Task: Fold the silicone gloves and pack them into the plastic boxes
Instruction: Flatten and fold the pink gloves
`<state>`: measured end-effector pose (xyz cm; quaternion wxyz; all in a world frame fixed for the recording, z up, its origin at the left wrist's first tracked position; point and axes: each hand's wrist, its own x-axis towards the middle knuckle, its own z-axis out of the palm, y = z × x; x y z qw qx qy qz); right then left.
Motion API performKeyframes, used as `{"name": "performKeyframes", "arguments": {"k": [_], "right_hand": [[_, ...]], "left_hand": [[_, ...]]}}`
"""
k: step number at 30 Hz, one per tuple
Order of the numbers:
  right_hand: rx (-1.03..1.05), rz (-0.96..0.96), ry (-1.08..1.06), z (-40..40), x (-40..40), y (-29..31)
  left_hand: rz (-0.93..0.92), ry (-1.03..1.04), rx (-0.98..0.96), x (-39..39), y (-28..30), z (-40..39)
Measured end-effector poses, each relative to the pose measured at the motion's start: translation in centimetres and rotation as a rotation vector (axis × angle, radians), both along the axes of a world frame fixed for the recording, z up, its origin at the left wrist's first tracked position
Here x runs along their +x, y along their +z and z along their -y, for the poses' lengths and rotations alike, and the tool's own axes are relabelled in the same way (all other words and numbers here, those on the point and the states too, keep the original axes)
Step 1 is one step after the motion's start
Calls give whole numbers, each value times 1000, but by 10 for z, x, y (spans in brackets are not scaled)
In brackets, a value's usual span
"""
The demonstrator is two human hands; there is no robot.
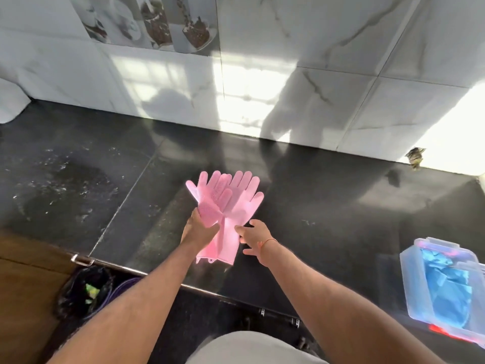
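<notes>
Pink gloves (225, 206) | left hand (199, 229) grip; right hand (253, 237) touching cuff

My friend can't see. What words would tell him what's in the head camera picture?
Two bare hands hold a pair of pink silicone gloves over a black counter, left hand gripping, right hand touching the cuff. At right, a clear plastic box holds blue gloves.

The pink gloves (225, 206) look like soft matt silicone, one palm rough with fine bristles; the desk (315, 200) is dark polished stone, glossy; the box (409, 285) is clear smooth plastic; the wall tiles (341, 74) are shiny marble-patterned.
</notes>
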<state>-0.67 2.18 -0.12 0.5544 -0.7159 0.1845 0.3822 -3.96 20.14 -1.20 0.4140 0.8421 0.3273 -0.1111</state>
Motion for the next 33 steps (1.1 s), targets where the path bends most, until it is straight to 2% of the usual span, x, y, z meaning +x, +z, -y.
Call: {"name": "performKeyframes", "arguments": {"k": [7, 13, 17, 26, 30, 33], "right_hand": [[91, -38, -113, -2, -1, 3], [122, 38, -341, 53, 2, 12], [101, 51, -455, 112, 7, 15], [-64, 260, -586, 247, -7, 29], [-170, 348, -596, 293, -14, 36], [-316, 394, -525, 318, -14, 38]], "left_hand": [[28, -102, -233, 13, 1, 37], [48, -186, -504, 29, 1, 74], [11, -311, -476, 36, 3, 106], [-60, -610, -619, 46, 0, 208], [-124, -706, -584, 40, 1, 258], [-199, -781, -533, 32, 3, 293]]}}
